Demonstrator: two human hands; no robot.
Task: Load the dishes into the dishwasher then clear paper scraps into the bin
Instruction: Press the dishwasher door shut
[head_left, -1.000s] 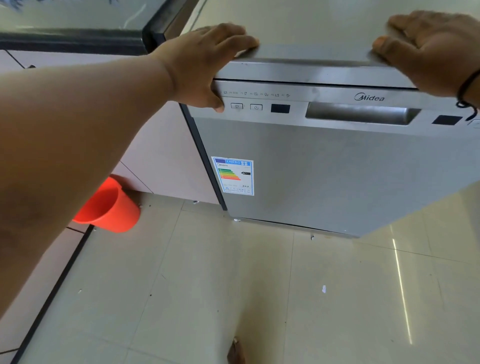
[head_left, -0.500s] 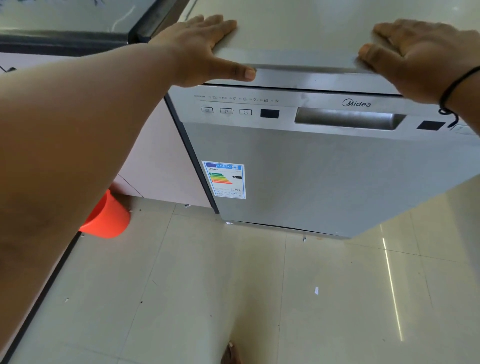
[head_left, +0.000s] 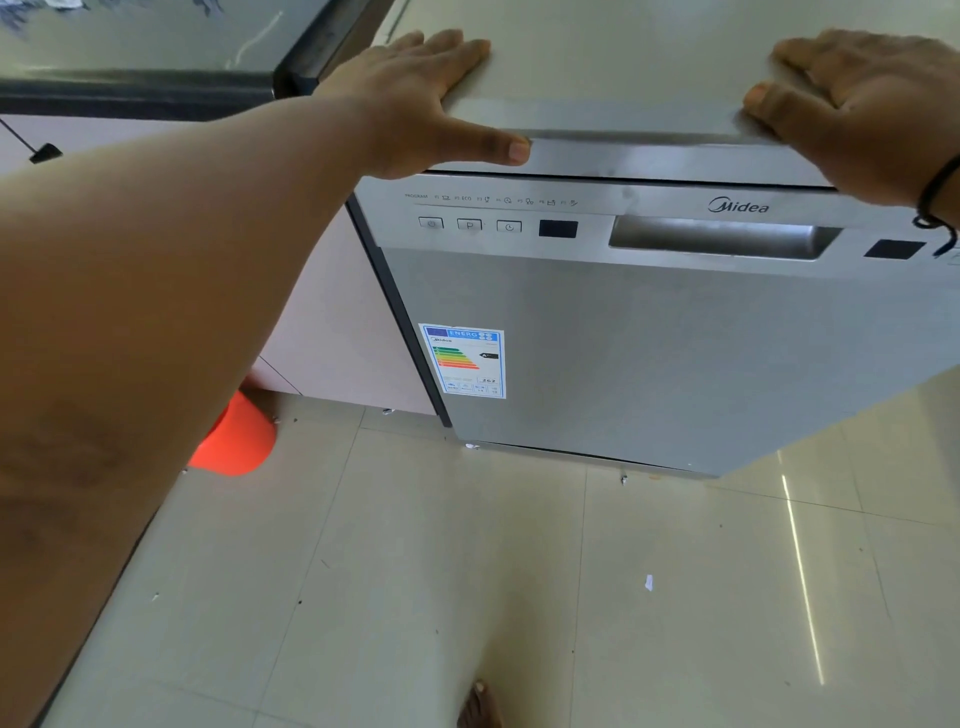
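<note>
Head view: the left hand (head_left: 415, 88) lies flat on the dishwasher (head_left: 675, 353) top near its left corner, fingers straight, thumb along the front edge. The right hand (head_left: 857, 98) rests the same way at the right, fingers relaxed, grasping nothing. The dishwasher door is closed. A paper scrap (head_left: 648, 583) lies on the floor (head_left: 415, 597) in front; an orange bin (head_left: 239, 441) stands left, partly behind the arm.
</note>
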